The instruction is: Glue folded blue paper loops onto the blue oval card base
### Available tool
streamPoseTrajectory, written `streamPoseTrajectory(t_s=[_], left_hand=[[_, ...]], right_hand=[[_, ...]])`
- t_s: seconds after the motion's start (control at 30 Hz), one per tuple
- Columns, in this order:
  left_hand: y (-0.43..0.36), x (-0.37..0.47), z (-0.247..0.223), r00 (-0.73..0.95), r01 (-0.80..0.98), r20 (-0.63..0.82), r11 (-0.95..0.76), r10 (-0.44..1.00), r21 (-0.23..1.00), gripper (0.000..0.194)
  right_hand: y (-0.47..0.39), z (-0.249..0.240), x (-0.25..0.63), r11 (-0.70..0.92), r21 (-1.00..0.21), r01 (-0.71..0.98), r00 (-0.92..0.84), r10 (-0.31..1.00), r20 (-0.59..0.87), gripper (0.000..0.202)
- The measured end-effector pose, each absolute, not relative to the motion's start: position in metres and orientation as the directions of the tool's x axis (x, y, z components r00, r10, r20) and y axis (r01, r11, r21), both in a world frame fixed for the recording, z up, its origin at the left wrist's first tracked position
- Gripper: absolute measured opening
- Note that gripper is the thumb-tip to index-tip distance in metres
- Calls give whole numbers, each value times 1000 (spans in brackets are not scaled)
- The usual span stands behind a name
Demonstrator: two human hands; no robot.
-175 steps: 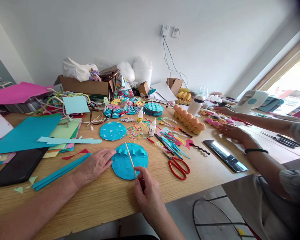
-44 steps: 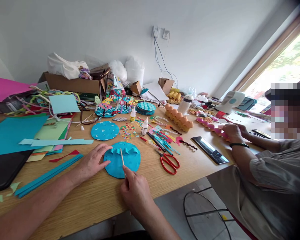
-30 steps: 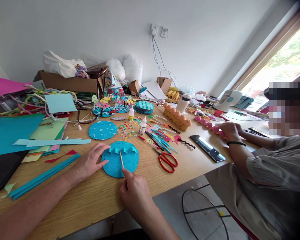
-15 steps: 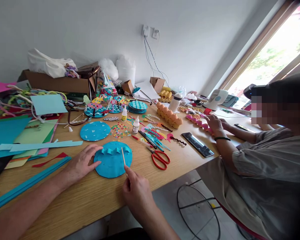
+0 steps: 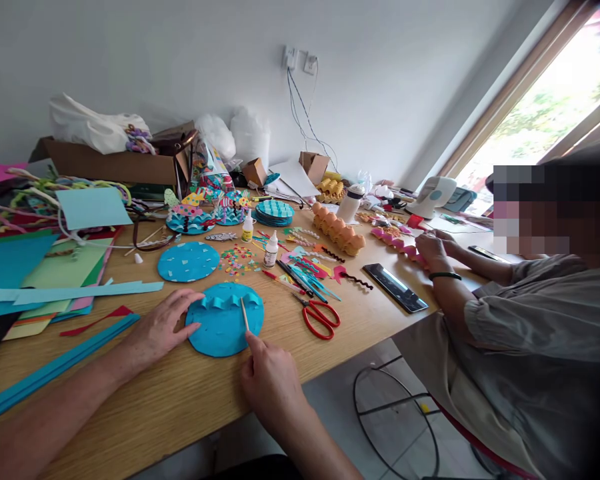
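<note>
A round blue disc (image 5: pixel 215 333) lies flat on the table, with a wavy blue paper strip (image 5: pixel 226 302) standing in loops across its upper part. At the disc's left edge, my left hand (image 5: pixel 165 325) rests with thumb and fingers apart, touching the rim. My right hand (image 5: pixel 275 373) grips a thin wooden stick (image 5: pixel 245 315) at its lower end. The stick's tip meets the right part of the wavy strip. Beyond it lies another blue disc (image 5: pixel 189 262) dotted with pale paper bits.
Red-handled scissors (image 5: pixel 321 319), a glue bottle (image 5: pixel 271 250) and paper confetti (image 5: pixel 239 259) lie beyond the disc. Folded blue strips (image 5: pixel 60 367) are at left. A phone (image 5: pixel 395 288) lies near the front edge. To the right, a co-worker (image 5: pixel 530 333) handles a pink egg-carton strip (image 5: pixel 397 245).
The stick and my right hand have shifted slightly left, its tip staying at the wavy strip. My left hand keeps its place on the disc. The co-worker's hands have moved a little.
</note>
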State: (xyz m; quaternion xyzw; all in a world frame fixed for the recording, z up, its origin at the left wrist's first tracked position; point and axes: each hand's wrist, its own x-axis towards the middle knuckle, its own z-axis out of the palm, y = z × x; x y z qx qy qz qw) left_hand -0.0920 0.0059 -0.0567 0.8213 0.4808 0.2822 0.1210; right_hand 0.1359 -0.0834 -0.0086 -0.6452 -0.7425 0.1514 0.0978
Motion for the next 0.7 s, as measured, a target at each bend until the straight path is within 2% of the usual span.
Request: streamPoseTrajectory(t_s=[0.7], left_hand=[[2, -89, -53, 353, 723, 344, -487, 870, 490, 46]], right_hand=[[-83, -10, 135, 114, -363, 925, -146, 987, -62, 42]])
